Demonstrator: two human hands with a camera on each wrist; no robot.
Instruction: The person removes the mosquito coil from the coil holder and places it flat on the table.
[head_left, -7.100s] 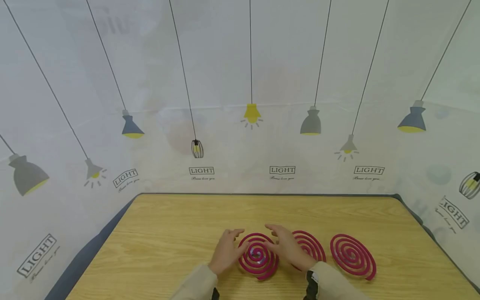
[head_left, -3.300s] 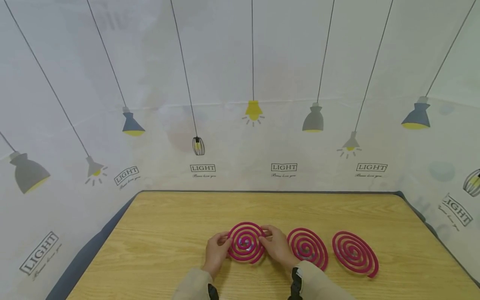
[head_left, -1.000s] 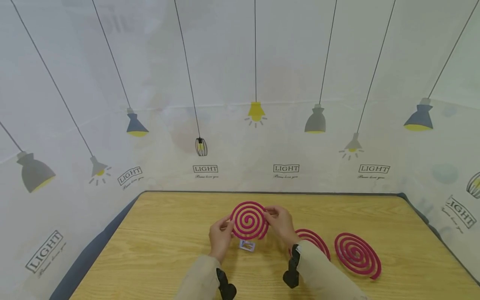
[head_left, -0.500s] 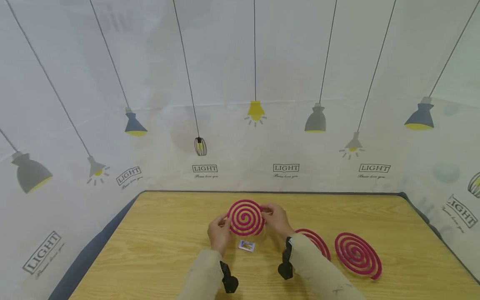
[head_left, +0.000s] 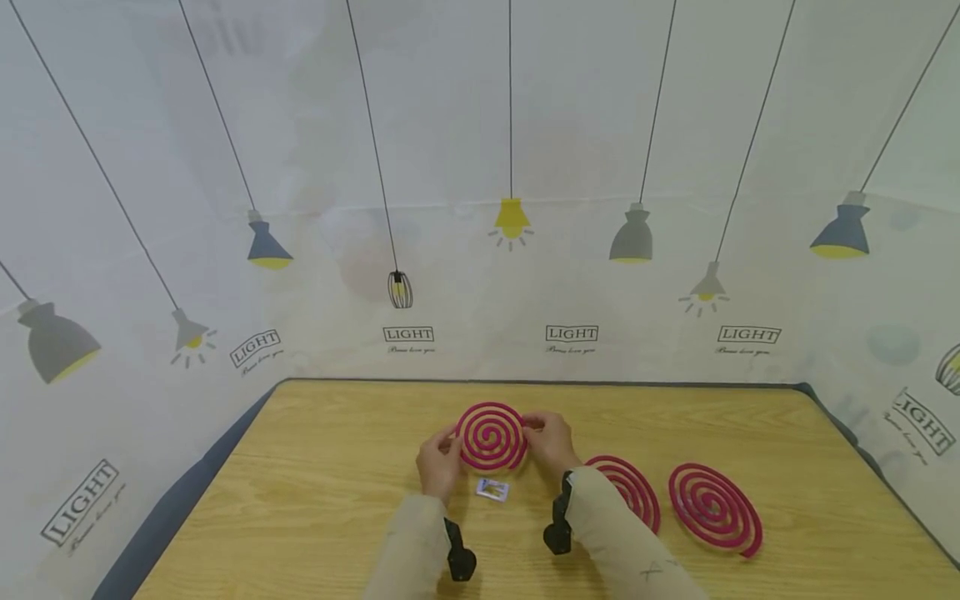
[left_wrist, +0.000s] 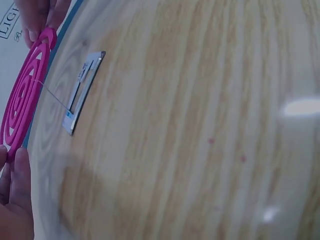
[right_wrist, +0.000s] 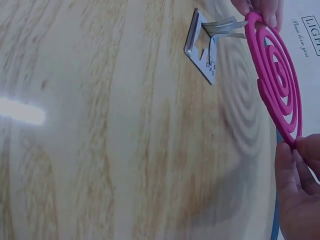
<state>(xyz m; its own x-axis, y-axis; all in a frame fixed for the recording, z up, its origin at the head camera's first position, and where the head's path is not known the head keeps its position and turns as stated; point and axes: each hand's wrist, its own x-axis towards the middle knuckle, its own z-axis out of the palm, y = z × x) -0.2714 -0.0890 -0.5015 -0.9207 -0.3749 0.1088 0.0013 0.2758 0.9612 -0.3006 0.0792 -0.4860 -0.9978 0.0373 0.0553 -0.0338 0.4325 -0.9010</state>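
A magenta spiral mosquito coil (head_left: 489,427) is held up at a tilt over the table, by its rim. My left hand (head_left: 438,468) pinches its left edge between thumb and fingers; my right hand (head_left: 551,440) pinches the right edge. Below and nearer to me lies a small flat metal coil stand (head_left: 492,489) with a cut-out. In the right wrist view, pale thin strips rise from the stand (right_wrist: 202,47) toward the coil (right_wrist: 275,75). The left wrist view shows the coil (left_wrist: 22,97) edge-on, apart from the stand's plate (left_wrist: 82,92).
Two more magenta coils lie to the right: one (head_left: 637,497) partly behind my right sleeve (head_left: 622,533), the other (head_left: 716,508) farther right. The wooden table (head_left: 300,500) meets a white, lamp-printed backdrop (head_left: 465,250) at its back edge. Black bands (head_left: 459,554) sit at my wrists.
Both hands, first loose around the lying coil, have gripped its edges and raised it away from me, uncovering the stand. Over the last half second they barely move.
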